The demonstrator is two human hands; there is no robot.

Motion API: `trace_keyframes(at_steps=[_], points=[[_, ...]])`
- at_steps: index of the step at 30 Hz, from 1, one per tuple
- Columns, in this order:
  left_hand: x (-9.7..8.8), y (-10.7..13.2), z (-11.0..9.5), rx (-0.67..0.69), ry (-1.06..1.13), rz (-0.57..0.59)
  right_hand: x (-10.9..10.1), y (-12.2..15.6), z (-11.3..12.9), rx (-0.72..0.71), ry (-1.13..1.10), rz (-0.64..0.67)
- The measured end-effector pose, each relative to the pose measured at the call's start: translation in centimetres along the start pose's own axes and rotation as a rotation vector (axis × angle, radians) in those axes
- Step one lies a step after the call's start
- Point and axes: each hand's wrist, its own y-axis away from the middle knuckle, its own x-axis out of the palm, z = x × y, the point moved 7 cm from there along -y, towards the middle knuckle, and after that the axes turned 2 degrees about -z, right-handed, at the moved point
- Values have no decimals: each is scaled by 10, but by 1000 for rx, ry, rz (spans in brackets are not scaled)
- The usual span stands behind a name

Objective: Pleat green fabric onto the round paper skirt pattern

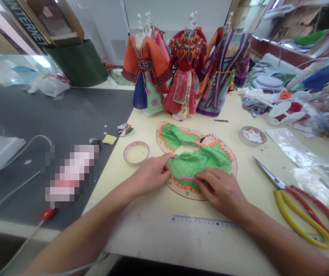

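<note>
Before me lies a curved piece of green cloth with a peach border that carries an orange trim and green dots. My left hand is closed at the cloth's left edge, thumb and forefinger pinched on it. In my right hand is a thin pink stick, held level along the cloth's near side, its tip pointing left. The fingers of that hand hide the stick's other end and part of the border. What exactly the stick's tip touches is too small to make out.
Dressed doll figures stand at the back. Scissors with red and yellow handles lie at right, near a small dish of white paste. A tape roll sits at left; a ruler lies in front.
</note>
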Motion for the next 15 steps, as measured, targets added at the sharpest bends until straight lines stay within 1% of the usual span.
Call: trace_keyframes(at_steps=[15], points=[[-2, 2, -4, 4, 30, -5, 0, 0, 3, -37, -4, -7]])
